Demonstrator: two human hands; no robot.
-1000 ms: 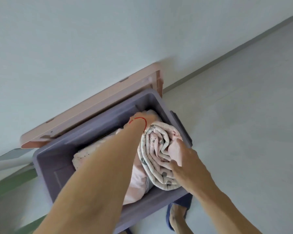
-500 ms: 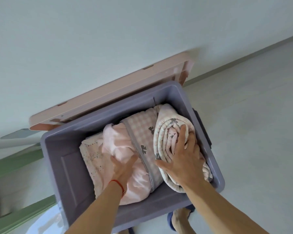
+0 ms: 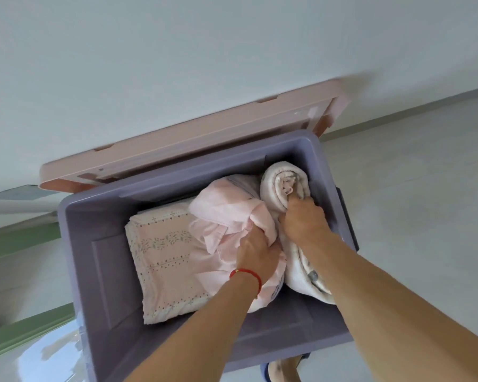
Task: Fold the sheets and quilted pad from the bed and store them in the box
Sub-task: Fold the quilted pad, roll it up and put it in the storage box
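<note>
While both arms reach down into the box (image 3: 100,271), the left hand (image 3: 255,250) has its fingers curled into the pink sheet (image 3: 221,216), bunching a fold of it, and a red string (image 3: 246,274) circles that wrist. Just beside it, the right hand (image 3: 301,219) grips the rolled pad (image 3: 284,186), its fingers buried in the open end of the roll so I cannot tell how they lie. That pad stands along the right wall of the box, touching it, and its far end comes close to the back rim. Pressed against the pad's left side, the pink sheet fills the middle. Under it lies a flat folded sheet (image 3: 160,255) with a small printed pattern, its left edge clear of the left wall, leaving a strip of bare floor there and another along the near wall. Behind the box, the pink lid (image 3: 193,142) leans on the wall (image 3: 204,51). To the right, pale floor (image 3: 425,188) lies open. A green frame (image 3: 20,235) runs off to the left, and a foot in a blue slipper (image 3: 284,372) shows below the near rim.
</note>
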